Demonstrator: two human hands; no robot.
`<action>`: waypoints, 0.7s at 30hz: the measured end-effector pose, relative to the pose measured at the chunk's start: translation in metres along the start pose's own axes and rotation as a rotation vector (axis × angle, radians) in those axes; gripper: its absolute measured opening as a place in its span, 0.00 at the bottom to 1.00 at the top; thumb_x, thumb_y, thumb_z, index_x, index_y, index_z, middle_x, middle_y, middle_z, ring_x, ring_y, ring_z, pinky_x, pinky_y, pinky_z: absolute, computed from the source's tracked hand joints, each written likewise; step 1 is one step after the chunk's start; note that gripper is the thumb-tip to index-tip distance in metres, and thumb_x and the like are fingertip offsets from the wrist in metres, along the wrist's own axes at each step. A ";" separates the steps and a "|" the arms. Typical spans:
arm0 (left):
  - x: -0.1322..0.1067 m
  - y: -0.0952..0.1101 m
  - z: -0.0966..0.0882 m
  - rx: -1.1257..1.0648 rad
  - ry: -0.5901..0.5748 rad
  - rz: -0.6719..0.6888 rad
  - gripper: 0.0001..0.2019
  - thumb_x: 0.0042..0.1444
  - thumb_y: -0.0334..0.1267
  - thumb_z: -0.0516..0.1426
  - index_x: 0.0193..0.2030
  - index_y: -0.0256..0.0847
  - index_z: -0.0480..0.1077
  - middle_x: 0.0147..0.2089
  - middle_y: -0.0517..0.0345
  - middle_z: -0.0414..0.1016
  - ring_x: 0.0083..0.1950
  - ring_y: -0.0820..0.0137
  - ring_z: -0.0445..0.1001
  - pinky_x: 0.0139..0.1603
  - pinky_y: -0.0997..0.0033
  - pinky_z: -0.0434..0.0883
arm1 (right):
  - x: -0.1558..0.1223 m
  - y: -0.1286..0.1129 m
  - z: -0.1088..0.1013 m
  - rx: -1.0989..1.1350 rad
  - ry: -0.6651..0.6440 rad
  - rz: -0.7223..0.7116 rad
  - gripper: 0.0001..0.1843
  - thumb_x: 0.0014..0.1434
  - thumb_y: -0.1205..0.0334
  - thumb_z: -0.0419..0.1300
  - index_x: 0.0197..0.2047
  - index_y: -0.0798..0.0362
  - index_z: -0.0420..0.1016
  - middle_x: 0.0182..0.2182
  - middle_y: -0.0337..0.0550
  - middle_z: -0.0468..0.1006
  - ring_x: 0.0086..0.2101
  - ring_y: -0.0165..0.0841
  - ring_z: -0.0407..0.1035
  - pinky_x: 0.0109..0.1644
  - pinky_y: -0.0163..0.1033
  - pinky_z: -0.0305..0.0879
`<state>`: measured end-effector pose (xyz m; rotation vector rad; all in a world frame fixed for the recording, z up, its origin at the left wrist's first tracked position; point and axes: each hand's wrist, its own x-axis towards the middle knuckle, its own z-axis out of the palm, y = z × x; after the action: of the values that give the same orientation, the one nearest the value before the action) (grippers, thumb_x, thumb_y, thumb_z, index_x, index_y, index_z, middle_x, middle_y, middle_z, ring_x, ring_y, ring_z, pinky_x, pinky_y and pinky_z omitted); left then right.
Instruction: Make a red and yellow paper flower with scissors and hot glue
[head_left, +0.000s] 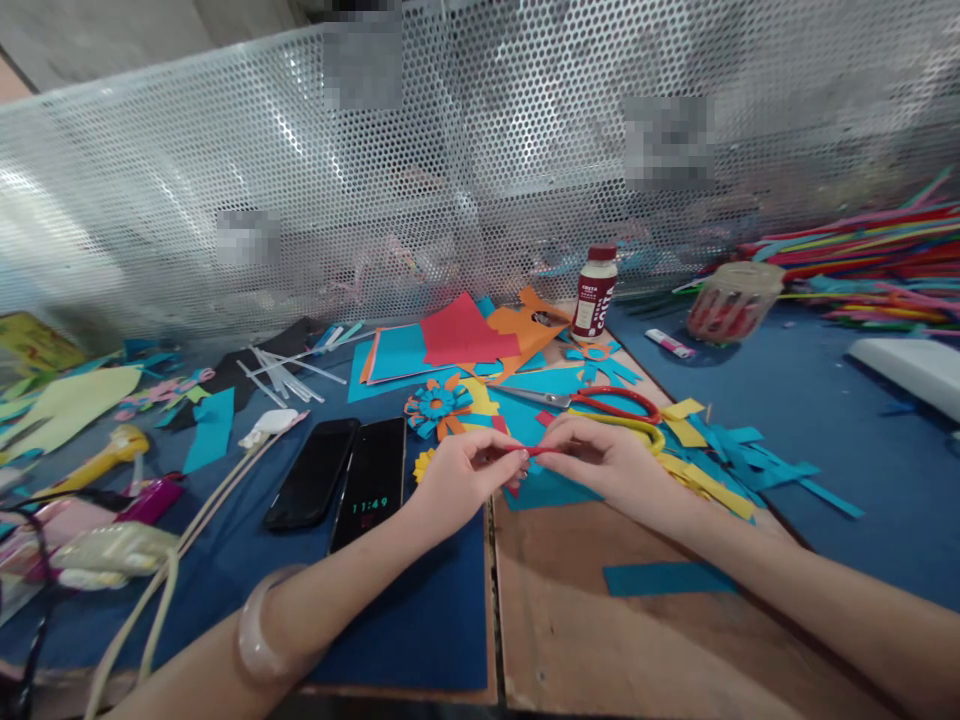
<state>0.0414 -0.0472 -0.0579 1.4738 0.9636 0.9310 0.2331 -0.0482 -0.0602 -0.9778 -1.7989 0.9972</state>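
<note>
Red paper strip (pixel 534 451) between both hands' fingers (pixel 501 462), clear tub (pixel 731 300) of red bits behind.

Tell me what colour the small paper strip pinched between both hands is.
Red. The paper strip shows best in the head view, held between the left hand and right hand.

Red strip (pixel 529 451) mostly hidden (by pinching fingertips (pixel 504 462)).

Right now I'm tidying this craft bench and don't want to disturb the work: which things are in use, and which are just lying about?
In use:
small red paper strip, pinched between left hand and right hand

Lying about:
red-handled scissors
two black phones
blue-and-orange paper flower
brown drink bottle with red cap
red paper sheet
clear plastic tub
</note>
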 end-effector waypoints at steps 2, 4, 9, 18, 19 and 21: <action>0.001 0.001 -0.001 -0.032 0.015 -0.002 0.11 0.50 0.41 0.60 0.35 0.34 0.72 0.30 0.54 0.76 0.31 0.68 0.75 0.36 0.66 0.74 | 0.000 0.000 -0.001 0.029 0.011 -0.006 0.10 0.53 0.54 0.61 0.34 0.52 0.73 0.32 0.40 0.72 0.33 0.30 0.67 0.37 0.37 0.65; 0.001 0.001 -0.002 -0.042 0.033 0.006 0.10 0.50 0.41 0.60 0.34 0.34 0.72 0.30 0.54 0.76 0.30 0.69 0.75 0.36 0.67 0.74 | 0.000 -0.003 -0.002 0.054 0.040 -0.001 0.10 0.53 0.55 0.61 0.33 0.52 0.73 0.32 0.40 0.71 0.33 0.30 0.67 0.37 0.36 0.65; 0.001 0.001 -0.003 -0.052 0.038 0.001 0.11 0.50 0.41 0.60 0.34 0.34 0.71 0.30 0.54 0.76 0.29 0.70 0.75 0.36 0.68 0.74 | 0.000 -0.011 -0.002 0.044 0.088 0.021 0.09 0.53 0.55 0.60 0.30 0.52 0.72 0.31 0.41 0.72 0.33 0.31 0.66 0.37 0.37 0.65; 0.001 -0.002 -0.004 0.045 0.047 0.061 0.11 0.51 0.42 0.59 0.34 0.35 0.71 0.32 0.53 0.76 0.33 0.68 0.75 0.39 0.66 0.74 | 0.001 -0.006 -0.003 -0.007 0.023 0.069 0.11 0.54 0.52 0.59 0.34 0.52 0.72 0.32 0.41 0.73 0.32 0.31 0.66 0.35 0.37 0.64; 0.001 -0.002 -0.004 0.091 0.051 0.089 0.10 0.51 0.42 0.58 0.34 0.35 0.72 0.33 0.52 0.76 0.34 0.68 0.76 0.40 0.67 0.73 | 0.001 -0.006 -0.003 -0.040 0.013 0.069 0.12 0.53 0.52 0.60 0.36 0.52 0.73 0.33 0.41 0.73 0.33 0.31 0.67 0.35 0.37 0.64; 0.000 -0.001 -0.004 0.182 0.042 0.127 0.11 0.53 0.42 0.57 0.35 0.36 0.72 0.35 0.51 0.77 0.36 0.67 0.76 0.40 0.67 0.73 | 0.001 -0.005 -0.002 -0.104 -0.005 0.046 0.12 0.53 0.52 0.60 0.37 0.51 0.74 0.33 0.40 0.73 0.32 0.31 0.67 0.35 0.37 0.63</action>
<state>0.0376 -0.0456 -0.0588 1.6907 1.0163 0.9891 0.2334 -0.0490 -0.0550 -1.0860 -1.8554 0.9430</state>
